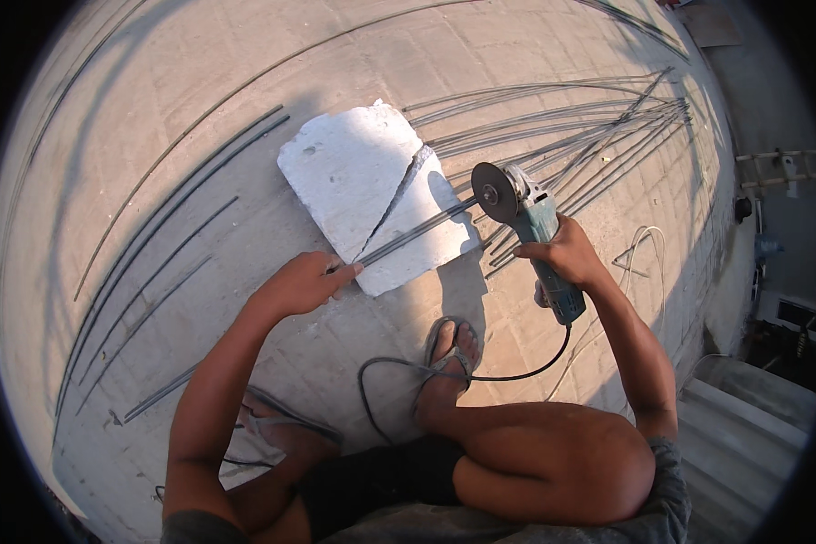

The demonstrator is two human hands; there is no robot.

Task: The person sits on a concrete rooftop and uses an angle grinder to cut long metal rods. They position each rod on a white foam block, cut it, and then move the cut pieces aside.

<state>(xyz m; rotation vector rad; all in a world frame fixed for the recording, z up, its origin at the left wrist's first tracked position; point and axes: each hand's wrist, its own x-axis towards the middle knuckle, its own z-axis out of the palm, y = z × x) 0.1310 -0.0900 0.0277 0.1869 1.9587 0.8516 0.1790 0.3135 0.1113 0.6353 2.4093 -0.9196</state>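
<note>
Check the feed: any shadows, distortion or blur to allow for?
Head view: fisheye bends lines near the dark rim, so the curve of rods at left may mislead; head view: white block bright, a shadow on its right part; head view: grinder, left hand, right hand fairly sharp.

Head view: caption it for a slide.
Left hand grips metal rods across a cracked white slab; right hand holds an angle grinder.

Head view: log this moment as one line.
left hand: holding rods | right hand: holding angle grinder | rods: over white block
</note>
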